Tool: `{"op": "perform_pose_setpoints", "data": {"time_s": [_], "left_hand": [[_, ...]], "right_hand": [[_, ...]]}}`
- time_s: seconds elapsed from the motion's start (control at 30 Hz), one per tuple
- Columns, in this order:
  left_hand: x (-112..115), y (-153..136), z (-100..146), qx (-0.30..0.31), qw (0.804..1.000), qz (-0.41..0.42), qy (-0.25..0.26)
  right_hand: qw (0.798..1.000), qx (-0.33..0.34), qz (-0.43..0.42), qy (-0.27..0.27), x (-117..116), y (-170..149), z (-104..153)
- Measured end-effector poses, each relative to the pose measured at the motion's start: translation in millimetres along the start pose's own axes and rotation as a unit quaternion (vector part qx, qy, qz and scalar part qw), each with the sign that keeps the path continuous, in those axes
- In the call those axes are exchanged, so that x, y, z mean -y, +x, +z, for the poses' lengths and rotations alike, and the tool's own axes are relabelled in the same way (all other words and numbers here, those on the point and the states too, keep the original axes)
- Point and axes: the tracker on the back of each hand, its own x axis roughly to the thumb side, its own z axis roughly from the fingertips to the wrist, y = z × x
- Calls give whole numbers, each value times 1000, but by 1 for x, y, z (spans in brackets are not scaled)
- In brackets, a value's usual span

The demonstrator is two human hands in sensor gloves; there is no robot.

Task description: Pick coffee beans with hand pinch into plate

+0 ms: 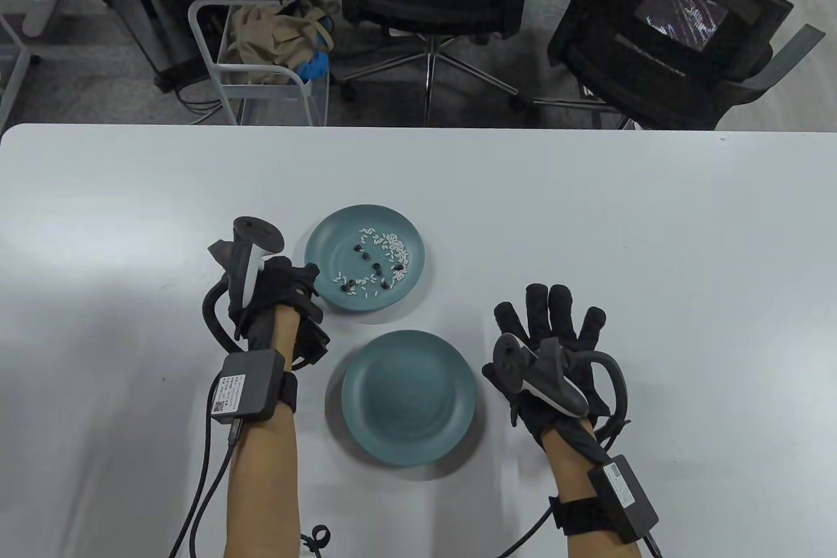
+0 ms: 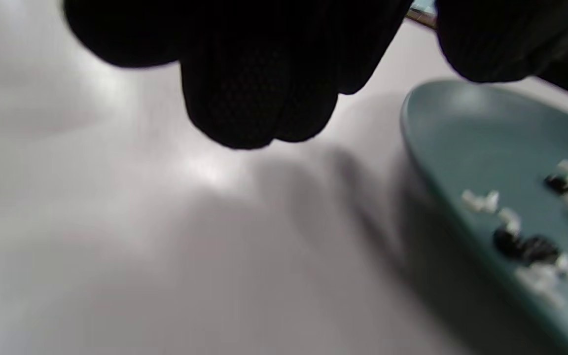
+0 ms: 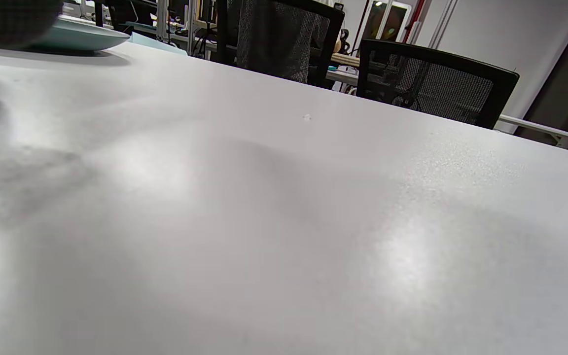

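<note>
Under the left hand, fingers curled, fingertips hidden from above.

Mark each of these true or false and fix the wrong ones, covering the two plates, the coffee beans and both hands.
1. The near plate already holds coffee beans. False: it holds nothing.
2. The far plate holds dark coffee beans mixed with white grains. True.
3. The right hand lies flat with fingers spread, right of the near plate. True.
4. The left hand is pinching a bean over the near plate. False: it is beside the far plate's left rim, with no bean visible in its fingers.
5. The two plates are stacked. False: they sit apart on the table.
</note>
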Motion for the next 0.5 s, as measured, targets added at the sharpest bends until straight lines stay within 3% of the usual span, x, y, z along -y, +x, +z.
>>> {"op": "perform_pose_setpoints", "data": {"time_s": [0.07,0.13,0.27,0.47,0.5], "left_hand": [[11,0,-5,-10,1000,-11,-20],[15,2,-5,-14,1000,-2,9],[19,2,-4,-14,1000,-3,18],[29,-5,-7,-12,998,61,-14],[33,-8,-9,-8,994,103,-41]], "right_hand": [[1000,0,-2,2,1,0,1],[1000,1,-4,3,0,0,0],[1000,5,-6,5,-1,1,-1],[1000,4,-9,3,-1,1,-1],[1000,4,-11,7,-1,1,-1]]}}
